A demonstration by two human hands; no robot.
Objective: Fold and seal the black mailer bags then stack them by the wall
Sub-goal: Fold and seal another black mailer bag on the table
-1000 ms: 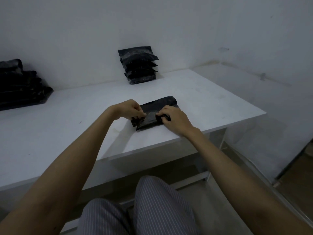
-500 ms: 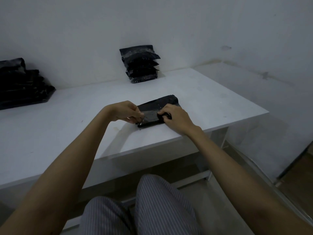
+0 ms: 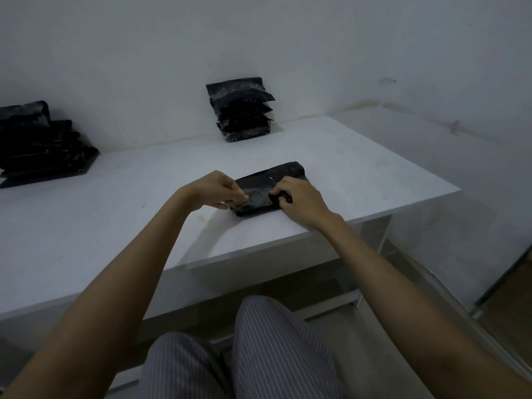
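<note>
A black mailer bag (image 3: 269, 180) lies folded on the white table (image 3: 359, 174), near its front edge. My left hand (image 3: 214, 190) pinches the near left corner of the bag's glossy flap. My right hand (image 3: 299, 201) grips the near right part of the flap with curled fingers. A stack of several folded black bags (image 3: 241, 110) leans against the back wall behind the bag.
A larger heap of black bags (image 3: 40, 142) sits at the far left of the table against the wall. The table's right edge (image 3: 449, 188) drops to the floor. My striped trouser legs (image 3: 259, 355) are below the table front.
The near flap has been folded over onto the bag, which now looks shorter and flatter. Both hands have stayed on the flap's near corners.
</note>
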